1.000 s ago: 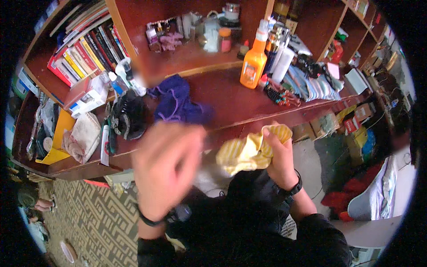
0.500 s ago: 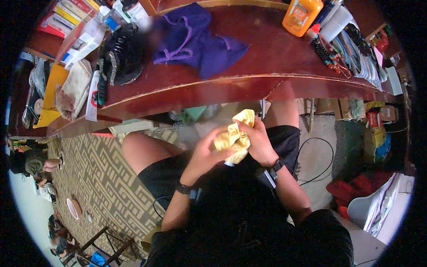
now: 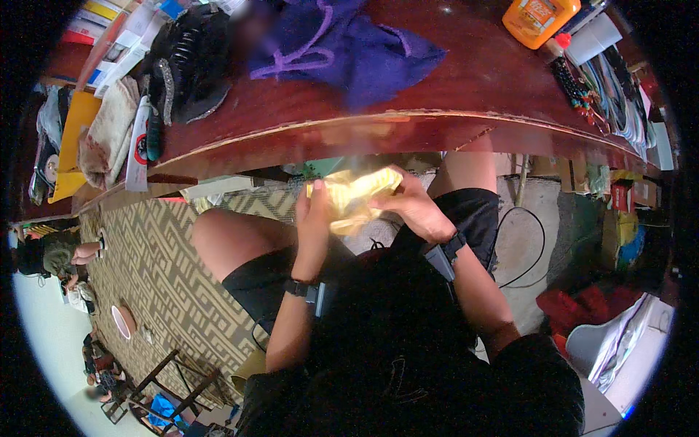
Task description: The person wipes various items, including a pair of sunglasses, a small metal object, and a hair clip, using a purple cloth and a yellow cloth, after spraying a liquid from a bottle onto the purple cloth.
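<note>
A yellow striped cloth [image 3: 355,193], smeared by motion, is stretched between my hands over my lap, just below the desk's front edge. My left hand [image 3: 313,218] grips its left side, thumb up. At the other end, my right hand [image 3: 418,209] pinches the cloth near its upper right corner. Each wrist wears a dark band with a small grey box. Whether anything lies within the folds cannot be seen.
The dark red desk [image 3: 466,80] curves ahead. On it lie a purple garment [image 3: 393,62], a black item with glittering trim [image 3: 188,65], a stained white cloth [image 3: 109,135], an orange bottle [image 3: 539,22] and hair bands [image 3: 611,95]. A black cable [image 3: 542,244] loops on the floor.
The bunched cloth has been spread wider. My left hand has moved left and up, and both hands are farther apart. The desk sits higher in the view.
</note>
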Action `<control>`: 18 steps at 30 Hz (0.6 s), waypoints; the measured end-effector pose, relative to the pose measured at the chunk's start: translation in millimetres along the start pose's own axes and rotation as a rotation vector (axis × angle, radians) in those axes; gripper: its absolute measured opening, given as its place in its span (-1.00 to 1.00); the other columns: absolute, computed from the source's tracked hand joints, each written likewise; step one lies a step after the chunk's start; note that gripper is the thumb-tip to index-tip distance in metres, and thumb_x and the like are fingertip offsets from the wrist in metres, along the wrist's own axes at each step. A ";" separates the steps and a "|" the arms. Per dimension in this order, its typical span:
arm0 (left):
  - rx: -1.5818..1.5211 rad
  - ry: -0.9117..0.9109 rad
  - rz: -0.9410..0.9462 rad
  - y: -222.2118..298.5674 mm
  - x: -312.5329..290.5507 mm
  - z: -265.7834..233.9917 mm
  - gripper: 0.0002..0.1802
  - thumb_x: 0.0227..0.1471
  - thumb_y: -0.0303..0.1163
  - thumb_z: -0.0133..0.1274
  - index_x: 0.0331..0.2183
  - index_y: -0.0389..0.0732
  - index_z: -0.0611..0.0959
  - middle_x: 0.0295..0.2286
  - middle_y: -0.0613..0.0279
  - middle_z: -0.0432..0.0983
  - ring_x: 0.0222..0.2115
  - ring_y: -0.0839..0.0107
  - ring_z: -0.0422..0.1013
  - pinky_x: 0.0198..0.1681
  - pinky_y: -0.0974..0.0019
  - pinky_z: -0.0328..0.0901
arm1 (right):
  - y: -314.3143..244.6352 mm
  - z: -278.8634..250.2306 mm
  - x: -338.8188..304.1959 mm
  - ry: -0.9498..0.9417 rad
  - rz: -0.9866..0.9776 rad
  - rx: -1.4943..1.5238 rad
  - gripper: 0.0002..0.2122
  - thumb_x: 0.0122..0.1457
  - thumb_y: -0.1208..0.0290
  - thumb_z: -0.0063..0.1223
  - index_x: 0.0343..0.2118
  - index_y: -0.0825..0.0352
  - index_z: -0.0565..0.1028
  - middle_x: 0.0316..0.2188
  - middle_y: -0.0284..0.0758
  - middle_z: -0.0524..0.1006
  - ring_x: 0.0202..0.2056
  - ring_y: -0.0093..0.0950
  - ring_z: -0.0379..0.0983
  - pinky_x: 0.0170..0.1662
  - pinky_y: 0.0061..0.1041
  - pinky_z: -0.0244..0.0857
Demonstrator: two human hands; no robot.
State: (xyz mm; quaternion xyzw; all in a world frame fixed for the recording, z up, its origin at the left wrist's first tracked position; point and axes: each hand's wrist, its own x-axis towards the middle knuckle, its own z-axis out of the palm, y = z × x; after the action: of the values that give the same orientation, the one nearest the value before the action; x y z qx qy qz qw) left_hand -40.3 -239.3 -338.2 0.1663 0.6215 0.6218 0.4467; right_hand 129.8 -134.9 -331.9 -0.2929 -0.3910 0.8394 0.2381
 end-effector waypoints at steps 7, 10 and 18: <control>-0.139 -0.089 0.053 11.6 4.1 21.8 -0.68 0.20 -0.35 0.05 -0.05 -0.20 0.41 -0.17 0.25 0.52 -0.16 0.45 0.46 -0.05 0.33 0.35 | 10.7 -2.6 8.0 0.000 0.044 -0.085 -0.31 0.04 0.53 0.27 0.21 0.26 0.12 0.09 -0.28 0.37 0.05 -0.43 0.39 0.06 -0.38 0.36; -0.026 -0.136 0.125 -0.2 9.9 9.0 -0.59 0.07 -0.54 0.13 -0.04 -0.22 0.39 -0.17 0.20 0.54 -0.22 0.44 0.50 -0.10 0.34 0.39 | 25.3 -16.2 14.7 0.013 -0.048 -0.136 -0.29 0.06 0.67 0.13 0.26 0.24 0.06 0.10 -0.25 0.34 0.08 -0.40 0.35 0.05 -0.43 0.35; -0.137 0.048 0.110 0.5 14.9 -4.2 -0.86 0.17 -0.53 0.04 -0.19 -0.27 0.49 -0.26 0.20 0.57 -0.35 0.47 0.52 -0.27 0.39 0.43 | 12.9 -15.4 6.1 -0.014 0.010 -0.065 -0.19 -0.09 0.76 0.09 0.27 0.22 0.06 0.03 -0.15 0.38 0.04 -0.35 0.36 0.01 -0.37 0.38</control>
State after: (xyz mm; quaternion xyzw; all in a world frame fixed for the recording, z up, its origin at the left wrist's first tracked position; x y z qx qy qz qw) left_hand -51.8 -230.5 -343.7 0.1543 0.5779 0.6902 0.4073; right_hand 133.7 -130.6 -352.0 -0.2966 -0.4184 0.8294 0.2215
